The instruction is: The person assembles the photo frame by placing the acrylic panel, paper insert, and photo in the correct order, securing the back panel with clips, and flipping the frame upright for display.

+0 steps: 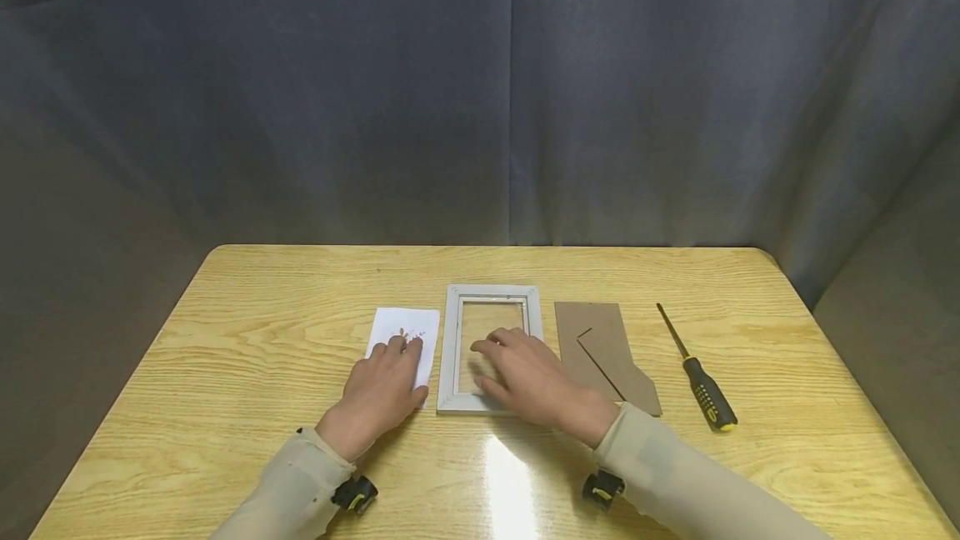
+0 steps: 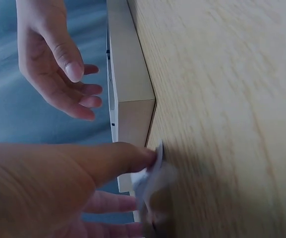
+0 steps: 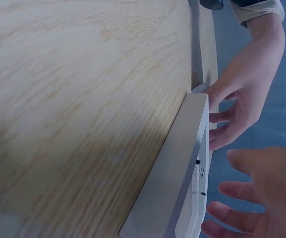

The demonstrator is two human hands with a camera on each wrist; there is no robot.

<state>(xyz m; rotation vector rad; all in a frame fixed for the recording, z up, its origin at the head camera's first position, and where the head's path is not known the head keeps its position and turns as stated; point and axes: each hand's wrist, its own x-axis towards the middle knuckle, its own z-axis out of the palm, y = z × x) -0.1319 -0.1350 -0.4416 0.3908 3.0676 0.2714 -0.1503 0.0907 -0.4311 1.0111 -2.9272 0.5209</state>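
Observation:
A white sheet of paper (image 1: 386, 321) with a small printed plant picture lies left of the white picture frame (image 1: 451, 348). My left hand (image 1: 381, 390) is over the paper, fingers spread across its face. In the left wrist view the thumb and fingers pinch the paper (image 2: 150, 178) at a raised, curling edge, slightly blurred. My right hand (image 1: 528, 377) hovers above the frame with fingers loosely bent and nothing in them. Seen from the right wrist, those fingers are apart from the frame (image 3: 167, 173). The frame lies flat, and the wood table shows through its middle.
A brown backing board (image 1: 600, 327) with a dark slanted slit lies right of the frame, partly under the right forearm's side. Farther right is a black and yellow screwdriver (image 1: 705, 390). Grey curtain (image 1: 375, 107) hangs behind the wooden table (image 1: 247, 340).

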